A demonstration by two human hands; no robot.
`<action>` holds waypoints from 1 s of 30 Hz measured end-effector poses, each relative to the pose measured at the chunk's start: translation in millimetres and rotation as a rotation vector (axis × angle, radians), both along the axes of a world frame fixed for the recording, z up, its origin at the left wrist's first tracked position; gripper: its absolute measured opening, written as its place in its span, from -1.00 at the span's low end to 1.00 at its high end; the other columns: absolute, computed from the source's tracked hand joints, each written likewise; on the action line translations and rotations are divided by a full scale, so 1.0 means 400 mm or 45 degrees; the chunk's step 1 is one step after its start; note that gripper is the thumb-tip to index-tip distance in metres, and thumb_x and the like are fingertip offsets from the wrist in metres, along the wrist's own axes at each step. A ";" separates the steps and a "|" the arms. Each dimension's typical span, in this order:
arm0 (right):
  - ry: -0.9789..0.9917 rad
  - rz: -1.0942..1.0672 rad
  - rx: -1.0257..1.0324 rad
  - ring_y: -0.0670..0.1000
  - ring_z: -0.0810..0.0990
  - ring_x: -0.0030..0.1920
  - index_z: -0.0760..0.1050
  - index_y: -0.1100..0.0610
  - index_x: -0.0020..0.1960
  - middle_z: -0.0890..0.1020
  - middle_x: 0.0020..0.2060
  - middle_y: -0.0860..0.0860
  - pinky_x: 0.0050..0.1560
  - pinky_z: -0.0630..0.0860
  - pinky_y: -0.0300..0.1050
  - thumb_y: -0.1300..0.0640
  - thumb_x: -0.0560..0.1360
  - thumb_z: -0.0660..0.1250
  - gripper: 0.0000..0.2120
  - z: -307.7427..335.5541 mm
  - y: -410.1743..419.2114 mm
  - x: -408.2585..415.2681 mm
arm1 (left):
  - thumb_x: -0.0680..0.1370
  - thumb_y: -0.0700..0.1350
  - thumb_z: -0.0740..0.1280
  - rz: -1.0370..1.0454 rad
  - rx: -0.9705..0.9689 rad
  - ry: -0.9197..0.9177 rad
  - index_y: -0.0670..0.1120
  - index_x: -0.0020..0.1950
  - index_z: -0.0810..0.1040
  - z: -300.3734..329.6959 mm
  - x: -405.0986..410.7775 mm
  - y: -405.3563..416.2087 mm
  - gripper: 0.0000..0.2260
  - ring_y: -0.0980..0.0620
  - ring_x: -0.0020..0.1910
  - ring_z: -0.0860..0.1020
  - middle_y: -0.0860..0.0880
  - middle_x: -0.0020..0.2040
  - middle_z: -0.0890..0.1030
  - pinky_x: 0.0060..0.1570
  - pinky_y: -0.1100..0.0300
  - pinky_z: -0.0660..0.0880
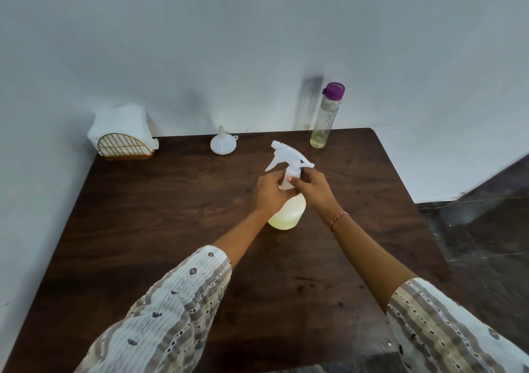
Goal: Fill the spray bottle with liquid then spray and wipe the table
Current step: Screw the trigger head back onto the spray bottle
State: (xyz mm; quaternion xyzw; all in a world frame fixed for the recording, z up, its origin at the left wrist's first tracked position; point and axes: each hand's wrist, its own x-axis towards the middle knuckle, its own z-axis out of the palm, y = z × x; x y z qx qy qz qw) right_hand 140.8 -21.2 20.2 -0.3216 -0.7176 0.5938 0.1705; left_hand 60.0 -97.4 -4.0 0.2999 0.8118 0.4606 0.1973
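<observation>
Evidently both arms reach forward, left hand and right hand seemingly pinched on the spray bottle neck.

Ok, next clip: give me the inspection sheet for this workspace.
Surface: dark wooden table, bare in front.
Job's things: spray bottle upright mid-table, pale yellow liquid at bottom, trigger head on; funnel upside down at back; purple-capped bottle nearly empty; napkin holder at back left.
Clutter: nothing seen.
Grippers: left hand and right hand both grip the bottle's neck.
Cables: nothing seen.
Surroundings: plain wall, dark floor on right.
</observation>
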 end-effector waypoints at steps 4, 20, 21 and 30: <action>0.161 -0.108 -0.205 0.00 0.66 -0.11 0.53 0.29 0.11 0.65 -0.04 0.14 -0.18 0.59 -0.26 0.29 0.44 0.39 -0.75 0.068 0.011 -0.008 | 0.39 -0.04 0.49 0.061 0.142 0.037 -0.14 0.06 0.59 0.057 0.006 0.008 -0.69 -0.02 -0.06 0.59 -0.09 -0.02 0.65 -0.09 0.11 0.54; 0.099 -0.144 0.055 0.01 0.62 -0.07 0.48 0.19 0.11 0.62 -0.08 0.06 -0.13 0.54 -0.21 0.02 0.37 0.47 -0.60 0.197 -0.006 -0.048 | 0.48 -0.13 0.39 -0.092 0.304 -0.192 -0.12 0.21 0.54 0.175 -0.003 -0.001 -0.69 0.01 -0.04 0.60 -0.04 -0.01 0.64 -0.07 0.18 0.54; 0.131 -0.031 -0.077 0.05 0.63 -0.04 0.50 0.17 0.11 0.64 -0.06 0.08 -0.08 0.56 -0.16 0.04 0.43 0.41 -0.68 0.205 0.002 -0.040 | 0.47 -0.11 0.41 -0.082 0.322 -0.208 -0.09 0.22 0.55 0.177 -0.008 -0.005 -0.67 0.01 -0.01 0.60 -0.03 0.02 0.65 -0.01 0.14 0.54; 0.206 -0.021 0.007 0.10 0.67 -0.03 0.53 0.17 0.11 0.67 -0.07 0.12 0.03 0.61 0.04 -0.07 0.28 0.50 -0.49 0.226 0.003 -0.034 | 0.41 -0.08 0.47 0.067 0.417 -0.186 -0.09 0.08 0.62 0.202 -0.007 -0.014 -0.73 0.01 -0.04 0.64 -0.07 -0.01 0.69 0.04 0.02 0.57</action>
